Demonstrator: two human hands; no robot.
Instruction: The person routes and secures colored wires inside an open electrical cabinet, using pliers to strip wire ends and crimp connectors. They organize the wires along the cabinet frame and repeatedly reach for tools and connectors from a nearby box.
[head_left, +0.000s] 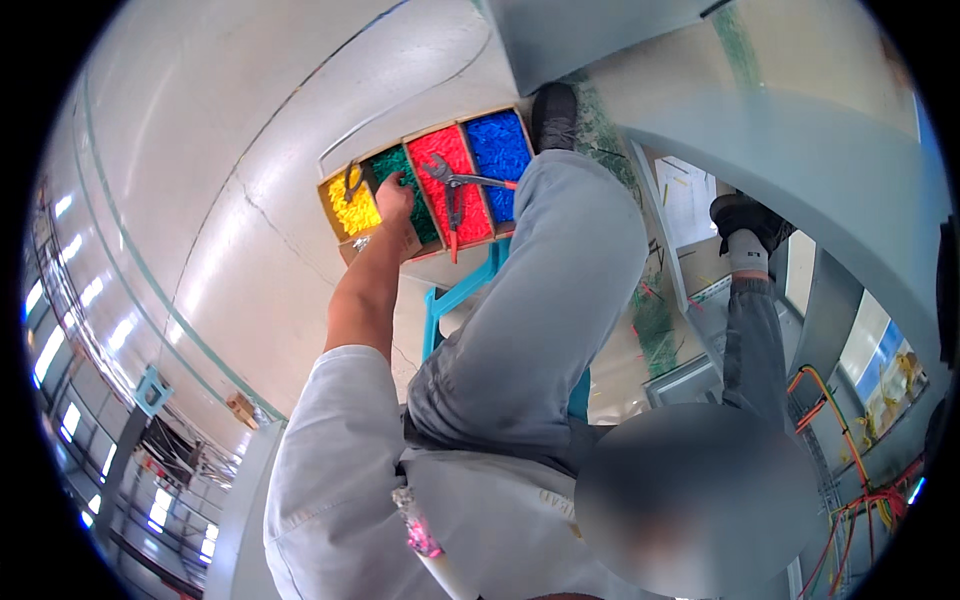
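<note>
My left hand (397, 198) reaches into the green section of a divided cardboard box (329, 214). Its fingers are bent together among small green plastic pieces (424, 214), and the fingertips are partly hidden, so what they pinch cannot be made out. Yellow pieces (356, 214) lie to the left of the hand; red pieces (474, 212) and blue pieces (500, 145) fill the sections to the right. Grey pliers with red handles (440, 172) rest across the red section. A dark hand tool (352, 184) lies on the yellow pieces. My right hand does not show.
Under the box stands a blue stool (466, 288), beside a bent grey-trousered leg (570, 240). A dark shoe (555, 118) sits by the blue section. Grey metal cabinet panels (800, 130) and coloured wires (845, 440) are at the right. A blurred patch covers the lower right.
</note>
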